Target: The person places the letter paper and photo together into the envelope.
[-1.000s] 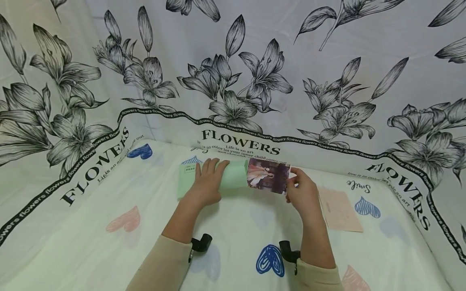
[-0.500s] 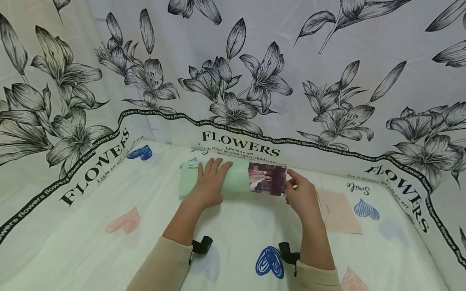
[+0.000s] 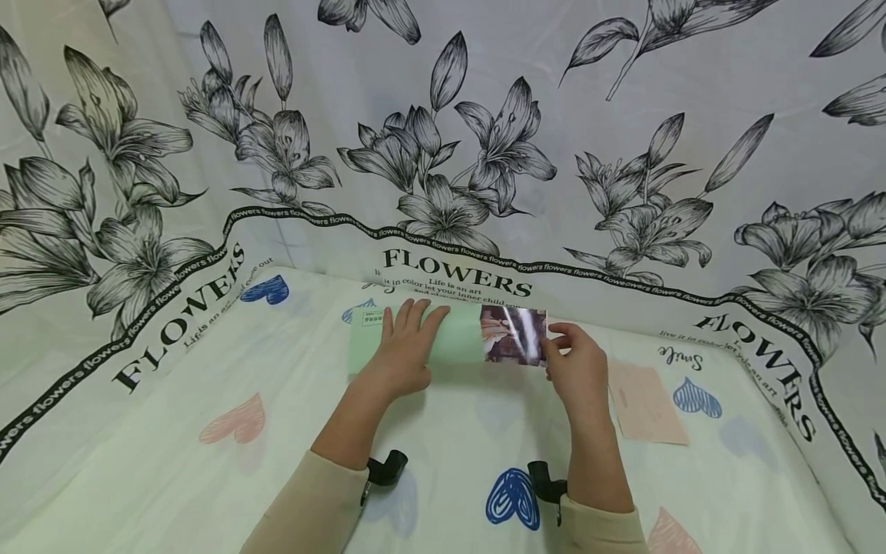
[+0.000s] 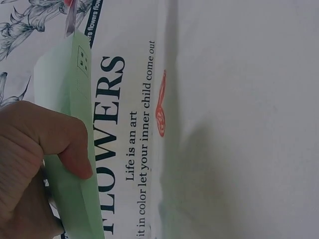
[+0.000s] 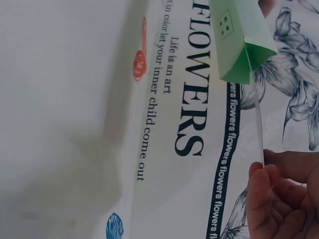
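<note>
Pale green paper catches my eye first: from the head, the green envelope [image 3: 455, 338] lies crosswise under the left hand [image 3: 404, 350], fingers spread over its upper face. A glossy picture card [image 3: 514, 335] juts from its right end, a white streak of glare across the picture, and the right hand [image 3: 577, 365] pinches the card's outer edge. Beyond the envelope's far edge, the lettered hem of a lily-printed hanging [image 3: 457, 265] is near. Towards me, white cloth [image 3: 457, 431] stretches between the forearms, and just to the right of the right forearm lies a pink sheet [image 3: 647, 404].

From the left wrist, the envelope shows nearly edge-on, and the grip is plainer: the thumb bends onto one face, the other fingers mostly hidden behind. A small printed box [image 4: 83, 59] sits near the card end, on a face the head view misses.

From the right wrist, the envelope's mouth [image 5: 258, 54] gapes, its folds standing apart. Here the card is a thin pale line running from there into the right hand's closed fingertips; its picture can't be seen.
</note>
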Motion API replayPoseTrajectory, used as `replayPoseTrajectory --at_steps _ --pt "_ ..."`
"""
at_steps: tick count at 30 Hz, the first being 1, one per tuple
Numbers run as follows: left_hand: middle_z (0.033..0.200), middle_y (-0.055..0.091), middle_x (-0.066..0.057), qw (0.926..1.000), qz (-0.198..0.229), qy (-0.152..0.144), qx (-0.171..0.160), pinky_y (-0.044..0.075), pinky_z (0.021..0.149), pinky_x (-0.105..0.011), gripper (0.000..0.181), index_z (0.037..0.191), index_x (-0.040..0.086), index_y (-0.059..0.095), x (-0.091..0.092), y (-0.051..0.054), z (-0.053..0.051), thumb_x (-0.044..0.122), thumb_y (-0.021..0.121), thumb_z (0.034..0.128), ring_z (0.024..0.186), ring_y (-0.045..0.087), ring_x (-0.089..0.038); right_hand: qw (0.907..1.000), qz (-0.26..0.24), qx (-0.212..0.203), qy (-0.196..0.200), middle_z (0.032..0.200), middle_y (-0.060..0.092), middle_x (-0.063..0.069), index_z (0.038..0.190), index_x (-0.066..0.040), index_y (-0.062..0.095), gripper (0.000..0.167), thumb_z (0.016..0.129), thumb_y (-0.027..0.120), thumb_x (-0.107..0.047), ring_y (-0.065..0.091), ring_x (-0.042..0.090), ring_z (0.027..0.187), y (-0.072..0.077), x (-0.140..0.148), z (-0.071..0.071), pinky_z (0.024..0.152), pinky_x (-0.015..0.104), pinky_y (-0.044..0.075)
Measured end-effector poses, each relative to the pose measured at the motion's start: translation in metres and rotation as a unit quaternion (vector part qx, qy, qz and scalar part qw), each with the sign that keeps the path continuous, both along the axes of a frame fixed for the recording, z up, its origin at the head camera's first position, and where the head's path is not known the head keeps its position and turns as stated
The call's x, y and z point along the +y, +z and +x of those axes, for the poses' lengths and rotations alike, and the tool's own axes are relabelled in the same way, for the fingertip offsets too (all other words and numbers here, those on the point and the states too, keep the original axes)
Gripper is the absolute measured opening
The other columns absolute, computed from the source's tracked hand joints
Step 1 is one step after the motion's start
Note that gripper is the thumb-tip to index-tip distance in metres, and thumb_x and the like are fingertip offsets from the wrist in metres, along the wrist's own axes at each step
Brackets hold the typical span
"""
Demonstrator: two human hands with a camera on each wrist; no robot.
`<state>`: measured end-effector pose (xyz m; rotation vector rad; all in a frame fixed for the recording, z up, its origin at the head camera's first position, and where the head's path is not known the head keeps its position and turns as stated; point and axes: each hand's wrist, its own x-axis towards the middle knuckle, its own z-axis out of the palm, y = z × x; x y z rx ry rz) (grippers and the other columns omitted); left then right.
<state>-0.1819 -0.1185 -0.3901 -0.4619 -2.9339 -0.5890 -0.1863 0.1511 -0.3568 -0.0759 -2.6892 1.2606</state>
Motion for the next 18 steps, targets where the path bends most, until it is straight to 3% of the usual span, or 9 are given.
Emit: replayPoseTrajectory --at_steps 18 --pt "0.163 0.022 -0.019 0.9992 -0.017 -0.019 0.03 0.001 0.119 -0.068 0.103 0.161 0.018 0.027 0.012 0.007 0.006 -0.011 0.066 0.07 0.152 0.011 -0.044 0.9984 0.019 -0.013 0.052 0.1 0.066 0.007 0.133 -0.01 0.067 0.034 0.1 0.065 -0.021 0.067 0.02 0.079 0.001 -0.025 0.002 0.061 0.03 0.053"
